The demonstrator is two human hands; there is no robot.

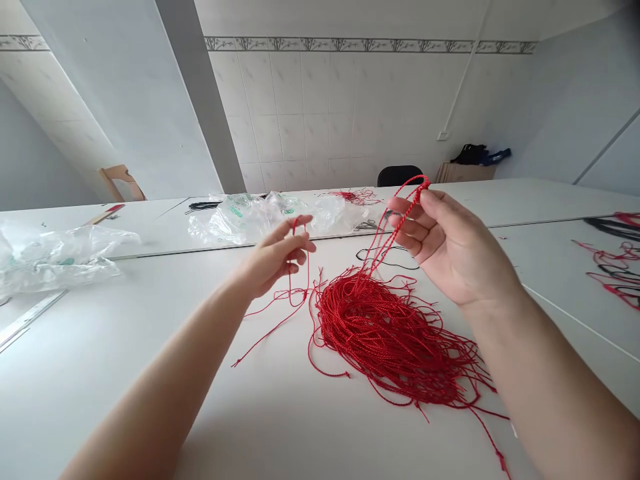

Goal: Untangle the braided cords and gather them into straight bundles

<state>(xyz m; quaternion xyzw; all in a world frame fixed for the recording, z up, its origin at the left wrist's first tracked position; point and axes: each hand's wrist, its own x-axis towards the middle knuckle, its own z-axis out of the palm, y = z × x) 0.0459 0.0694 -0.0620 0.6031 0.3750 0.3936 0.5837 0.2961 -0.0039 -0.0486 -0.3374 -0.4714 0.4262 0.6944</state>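
A big tangled pile of red cords [380, 333] lies on the white table in front of me. My right hand [443, 237] is raised above its right side, thumb and fingers pinched on several looped red cords that run down into the pile. To the left, my left hand [283, 253] is held up with a single red cord [308, 267] hooked over its fingers. That cord hangs down to a knot, and its loose ends trail on the table beside the pile.
Clear plastic bags [270, 217] lie on the table behind, and another plastic bag [65, 257] is at the left. Smaller red cords [355, 196] sit farther back. Black and red cords [617, 267] lie at the right edge. A black chair [400, 175] stands beyond the table.
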